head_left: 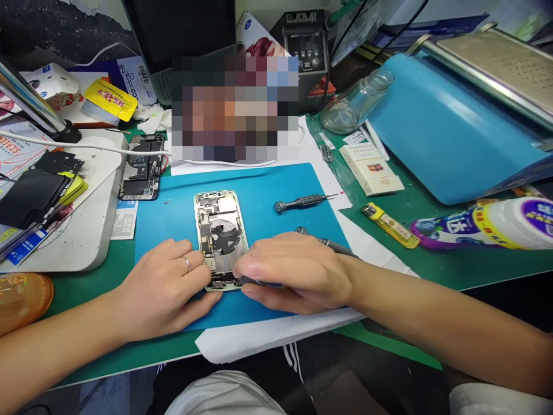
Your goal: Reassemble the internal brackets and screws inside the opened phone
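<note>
An opened phone body (221, 230) lies face down on a blue work mat (268, 190), its boards and coil exposed. My left hand (166, 288), a ring on one finger, rests on the mat and steadies the phone's lower left edge with its fingers spread. My right hand (294, 271) is pinched round a thin dark screwdriver (332, 246) whose tip meets the phone's bottom end. A second screwdriver (302, 202) lies loose on the mat to the right of the phone.
Another dismantled phone (141, 167) lies left of the mat, beside a white pad (86, 230) stacked with black parts. A cigarette pack (371, 167), yellow lighter (389, 225), glass jar (354, 104), glue bottle (496, 222) and blue sheet (444, 127) crowd the right.
</note>
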Motion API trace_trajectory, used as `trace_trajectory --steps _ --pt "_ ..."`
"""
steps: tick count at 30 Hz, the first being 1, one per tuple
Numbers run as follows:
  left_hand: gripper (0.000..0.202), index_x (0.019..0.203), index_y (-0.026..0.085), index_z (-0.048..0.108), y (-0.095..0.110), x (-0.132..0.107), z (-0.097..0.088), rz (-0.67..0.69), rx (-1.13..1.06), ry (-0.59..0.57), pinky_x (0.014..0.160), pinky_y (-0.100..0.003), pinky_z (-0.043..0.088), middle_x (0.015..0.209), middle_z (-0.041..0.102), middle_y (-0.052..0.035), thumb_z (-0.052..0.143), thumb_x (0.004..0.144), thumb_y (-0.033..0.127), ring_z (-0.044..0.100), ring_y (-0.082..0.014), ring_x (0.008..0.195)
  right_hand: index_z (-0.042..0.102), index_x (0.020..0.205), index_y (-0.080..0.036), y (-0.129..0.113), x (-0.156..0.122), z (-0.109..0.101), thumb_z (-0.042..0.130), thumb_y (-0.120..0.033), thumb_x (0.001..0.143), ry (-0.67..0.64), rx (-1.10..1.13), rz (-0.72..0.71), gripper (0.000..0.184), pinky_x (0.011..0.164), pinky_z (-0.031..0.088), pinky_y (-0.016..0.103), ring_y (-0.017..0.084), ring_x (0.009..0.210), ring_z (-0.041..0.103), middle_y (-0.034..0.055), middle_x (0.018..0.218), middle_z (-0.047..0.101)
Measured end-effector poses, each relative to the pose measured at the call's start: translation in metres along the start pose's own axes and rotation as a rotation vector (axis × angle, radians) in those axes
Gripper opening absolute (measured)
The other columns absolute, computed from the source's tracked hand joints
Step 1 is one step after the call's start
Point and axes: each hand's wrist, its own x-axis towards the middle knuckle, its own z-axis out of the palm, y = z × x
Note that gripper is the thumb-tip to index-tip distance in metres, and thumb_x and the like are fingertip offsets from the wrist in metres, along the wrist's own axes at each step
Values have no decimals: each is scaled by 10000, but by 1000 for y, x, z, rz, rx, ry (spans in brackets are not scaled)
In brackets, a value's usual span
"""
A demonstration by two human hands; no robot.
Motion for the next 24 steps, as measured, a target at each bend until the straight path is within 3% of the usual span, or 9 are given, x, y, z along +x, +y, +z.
trace_trajectory --steps 7,24 --pt "305 767 172 613 -1 0 3 -31 -2 -41 611 -364 277 688 520 -7 543 1028 313 413 -188 693 549 1217 -89 0 -3 -1 594 -122 995 -1 8 17 229 753 614 244 137 876 740 86 1009 782" --pt "300 746 180 568 0 1 1 0 -27 4 607 -360 269 683 516 -8 536 1033 262 406 -182 675 539 1218 -94 -2 5 -6 524 -106 1000 -56 -136 -61 218 634 580 248 143 762 713 50 864 762"
